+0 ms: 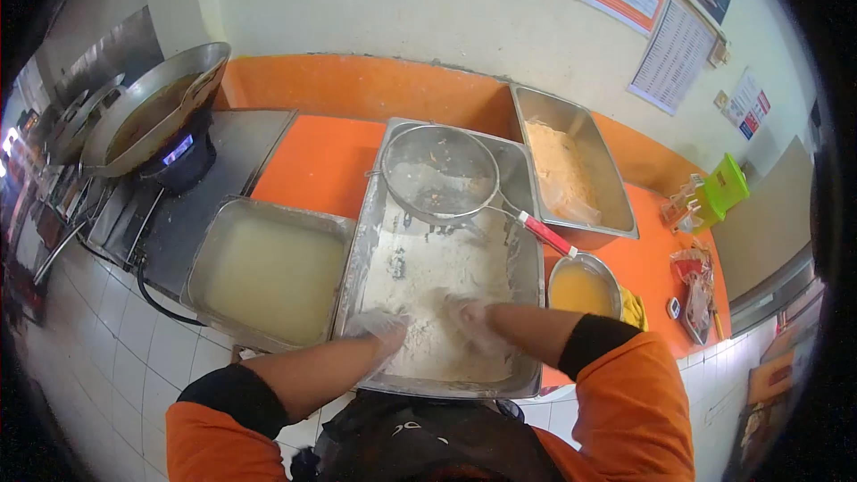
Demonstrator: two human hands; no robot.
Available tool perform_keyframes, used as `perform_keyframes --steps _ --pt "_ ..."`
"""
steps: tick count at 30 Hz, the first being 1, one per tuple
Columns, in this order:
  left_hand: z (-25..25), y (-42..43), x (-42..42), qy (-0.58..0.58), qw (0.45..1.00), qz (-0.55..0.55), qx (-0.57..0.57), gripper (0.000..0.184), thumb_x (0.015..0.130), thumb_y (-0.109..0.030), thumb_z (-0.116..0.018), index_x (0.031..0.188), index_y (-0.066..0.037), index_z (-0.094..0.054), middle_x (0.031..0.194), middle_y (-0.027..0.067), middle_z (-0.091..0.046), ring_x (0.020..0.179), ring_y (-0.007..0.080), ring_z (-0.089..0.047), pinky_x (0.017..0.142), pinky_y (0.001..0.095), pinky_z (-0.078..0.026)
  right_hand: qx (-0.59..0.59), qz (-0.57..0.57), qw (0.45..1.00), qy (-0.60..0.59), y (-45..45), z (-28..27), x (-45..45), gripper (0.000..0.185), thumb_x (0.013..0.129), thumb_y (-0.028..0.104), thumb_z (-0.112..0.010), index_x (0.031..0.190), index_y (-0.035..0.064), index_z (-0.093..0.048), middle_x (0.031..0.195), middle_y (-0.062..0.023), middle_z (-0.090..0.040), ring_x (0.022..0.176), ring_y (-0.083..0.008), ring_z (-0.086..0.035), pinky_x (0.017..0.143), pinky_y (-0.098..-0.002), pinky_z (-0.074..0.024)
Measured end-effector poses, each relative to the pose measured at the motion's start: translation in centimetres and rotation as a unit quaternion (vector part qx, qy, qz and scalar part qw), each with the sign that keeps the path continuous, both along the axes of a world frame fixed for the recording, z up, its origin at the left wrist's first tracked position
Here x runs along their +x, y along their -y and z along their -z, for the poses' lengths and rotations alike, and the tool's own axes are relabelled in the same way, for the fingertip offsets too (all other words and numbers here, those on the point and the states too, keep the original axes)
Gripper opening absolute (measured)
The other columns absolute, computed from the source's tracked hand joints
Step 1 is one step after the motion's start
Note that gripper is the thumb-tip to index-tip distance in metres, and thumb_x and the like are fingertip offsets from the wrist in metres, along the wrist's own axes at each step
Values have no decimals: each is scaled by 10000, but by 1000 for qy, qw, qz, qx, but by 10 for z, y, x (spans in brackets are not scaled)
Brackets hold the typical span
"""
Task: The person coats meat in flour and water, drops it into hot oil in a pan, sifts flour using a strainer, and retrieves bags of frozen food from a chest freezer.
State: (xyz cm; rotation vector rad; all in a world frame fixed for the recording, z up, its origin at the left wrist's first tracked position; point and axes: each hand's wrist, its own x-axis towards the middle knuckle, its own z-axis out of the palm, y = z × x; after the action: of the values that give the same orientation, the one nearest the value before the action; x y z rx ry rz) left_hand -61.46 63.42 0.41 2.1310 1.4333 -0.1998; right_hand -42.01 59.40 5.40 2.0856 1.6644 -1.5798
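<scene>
Clock read from mid-tray, 12 = wall side: steel tray holds white powder, prob. flour, spread from centre down to 6. L hand is in it at approx 7, R hand at approx 5, both in thin clear gloves; fingers are blurred & partly sunk, so can't tell if either is open, closed or gripping sth. Sieve sits at 12 across the far end, w/ red handle poking past the R rim at approx 3, close to bowl of yellow liquid at approx 4. Main risk, I'd say: R forearm catching that handle if it lifts or swings out, b/c it juts over the same side; sieve could tip, shed the bits on its mesh into the powder, or knock the bowl. A hard push twd 6 might send powder over the near rim. Pan of cloudy liquid is just beside at 9: any drip from there would likely clump the powder, & powder flicked L could foul the liquid. Crumb pan at 1 is near enough to catch scatter too. Gloves look loose, so may slip or tear under rubbing. Wok at 10 is well apart, so low risk.
</scene>
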Motion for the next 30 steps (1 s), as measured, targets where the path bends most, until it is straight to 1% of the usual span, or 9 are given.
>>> perform_keyframes --steps 4,8,12,15,17,19,22,28,30 --pt "22 4 12 129 990 -56 -18 391 881 -351 -365 931 -63 -627 960 142 -612 891 311 -598 692 443 -476 -33 307 933 -186 13 4 -36 430 903 384 -306 1064 45 -517 905 -113 -564 742 -249 -522 669 -396 -447" --pt "33 0 27 122 980 -144 -56 403 891 -327 -331 887 -66 -639 925 139 -617 849 291 -610 670 428 -483 -33 471 820 -322 11 -18 -44 465 905 412 -294 1032 41 -543 839 -115 -595 651 -257 -557 605 -399 -477" --pt "-4 -22 52 -3 996 -77 35 426 895 -345 -300 943 -68 -620 912 140 -622 784 285 -623 660 431 -487 -37 480 715 -507 -4 -24 -26 462 903 391 -316 1009 9 -552 826 -128 -603 624 -265 -574 618 -407 -491" --pt "-105 -38 63 220 966 -128 31 451 892 -379 -296 1034 -54 -575 976 173 -603 835 309 -609 715 439 -471 83 440 716 -535 -51 21 23 409 876 360 -394 1022 13 -553 864 -138 -607 660 -271 -585 649 -383 -497" --pt "-166 -53 70 245 962 -121 18 520 876 -443 -303 1106 -38 -535 1093 185 -552 978 318 -546 815 414 -420 148 530 761 -343 -36 -132 0 356 838 347 -475 990 40 -573 878 -106 -612 715 -244 -582 670 -367 -479" --pt "-248 -52 75 303 932 -197 -36 631 815 -552 -400 1148 -32 -531 1197 165 -503 1105 293 -469 921 376 -346 203 578 752 -244 -59 -161 11 329 800 381 -540 896 71 -596 839 -50 -613 730 -206 -577 689 -371 -448" --pt "-256 -99 99 272 922 -272 -37 662 809 -590 -358 1143 -47 -540 1207 141 -504 1113 278 -469 925 366 -339 257 586 687 -345 -127 -116 62 444 797 474 -510 949 65 -593 935 -81 -607 796 -208 -563 750 -364 -415" --pt "-223 -138 97 232 954 -187 -20 638 805 -593 -341 1143 -93 -546 1192 111 -524 1103 253 -486 927 371 -334 206 600 645 -427 -135 -156 41 648 853 562 -300 1268 76 -408 1318 -140 -388 1156 -235 -399 934 -440 -294" --pt "-227 -105 78 220 965 -28 138 472 862 -442 -337 1099 -105 -567 1129 109 -555 1068 244 -501 885 366 -372 201 549 666 -463 -111 -168 33 678 844 593 -268 1308 98 -293 1349 -127 -331 1164 -258 -387 955 -468 -267"
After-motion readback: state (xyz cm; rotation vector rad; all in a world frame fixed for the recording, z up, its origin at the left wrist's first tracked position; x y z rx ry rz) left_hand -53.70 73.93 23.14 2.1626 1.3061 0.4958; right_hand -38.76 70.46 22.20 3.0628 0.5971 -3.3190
